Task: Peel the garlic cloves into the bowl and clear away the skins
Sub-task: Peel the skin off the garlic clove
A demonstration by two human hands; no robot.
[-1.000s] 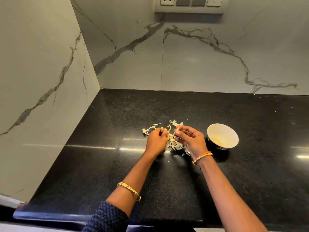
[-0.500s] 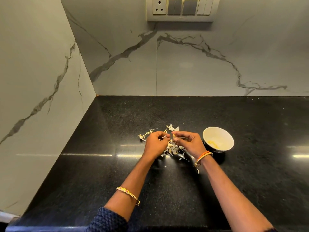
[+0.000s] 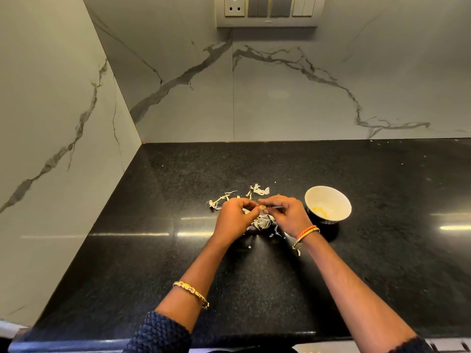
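A small garlic clove (image 3: pixel 261 207) is pinched between the fingertips of my left hand (image 3: pixel 235 217) and my right hand (image 3: pixel 288 214), just above the black counter. Loose papery garlic skins (image 3: pixel 260 191) lie scattered behind and under the hands, with more skins (image 3: pixel 262 222) below the clove. A white bowl (image 3: pixel 339 198) stands just right of my right hand, with pale peeled garlic (image 3: pixel 319 210) at its bottom.
The black stone counter (image 3: pixel 382 250) runs to marble walls at the left and back. A switch panel (image 3: pixel 267 10) is mounted on the back wall. A few skin flakes (image 3: pixel 298 250) lie near my right wrist.
Both hands have stayed together on the clove over the skin pile, the fingers shifting slightly. The view has tilted so that more of the wall panel shows.
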